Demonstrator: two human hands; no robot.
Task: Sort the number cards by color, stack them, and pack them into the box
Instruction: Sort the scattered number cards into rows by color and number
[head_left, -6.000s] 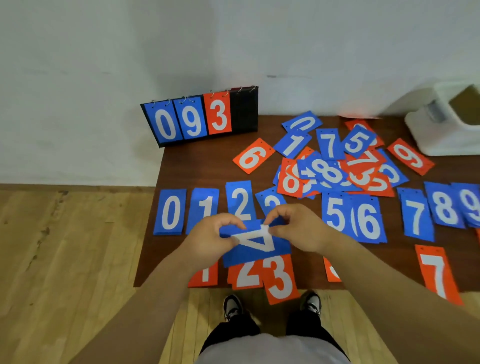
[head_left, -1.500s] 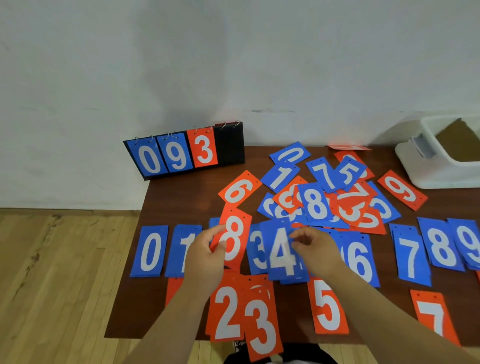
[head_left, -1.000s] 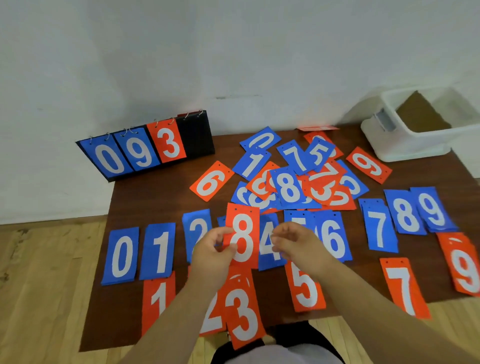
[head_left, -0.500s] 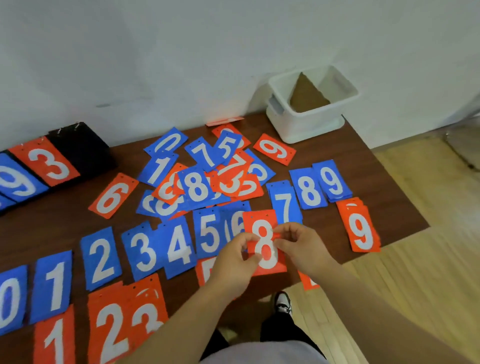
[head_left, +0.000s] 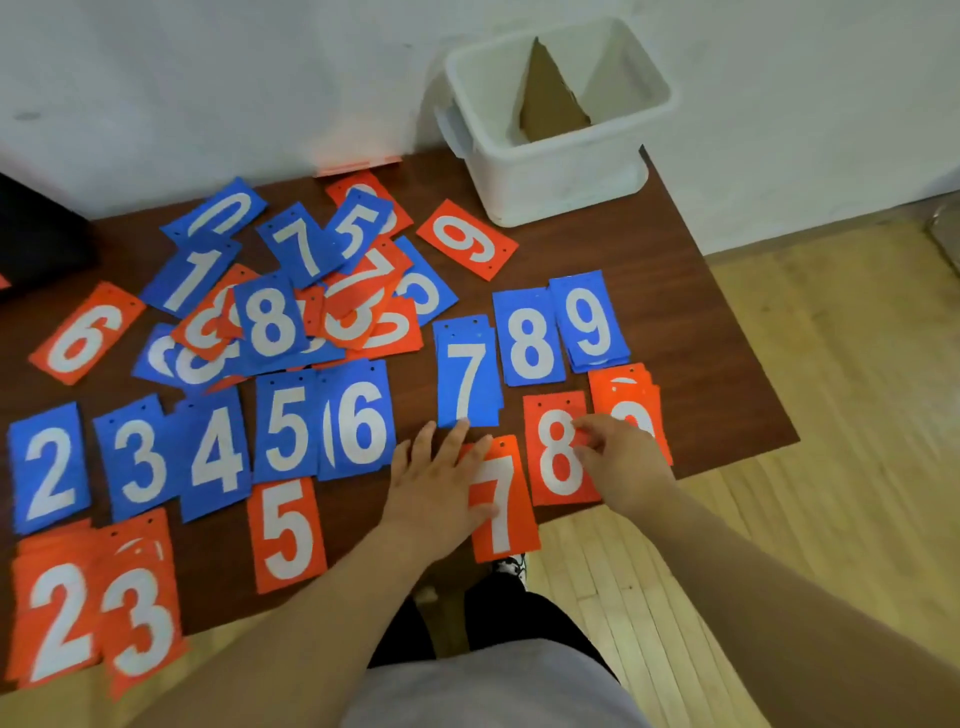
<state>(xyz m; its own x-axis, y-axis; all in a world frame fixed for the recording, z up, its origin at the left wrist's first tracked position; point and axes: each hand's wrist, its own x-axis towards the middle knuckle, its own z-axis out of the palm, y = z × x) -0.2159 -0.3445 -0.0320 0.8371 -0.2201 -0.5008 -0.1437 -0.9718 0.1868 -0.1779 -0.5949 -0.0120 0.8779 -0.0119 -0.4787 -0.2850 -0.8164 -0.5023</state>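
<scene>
While both hands work at the desk's front right corner, the right hand (head_left: 621, 457) pinches the right edge of the red 8 card (head_left: 558, 449), apparently settling it into a red row by number, between the red 7 card (head_left: 501, 501) and the red 9 pile (head_left: 631, 397). Its left neighbour, the left hand (head_left: 434, 480), lies flat with fingers spread, touching the red 7 card, likely steadying it where it overhangs the front edge. Blue cards run in order just behind, and a mixed heap (head_left: 291, 306) waits unsorted mid-desk. At the back right corner the white box (head_left: 558, 122) holds no cards yet.
</scene>
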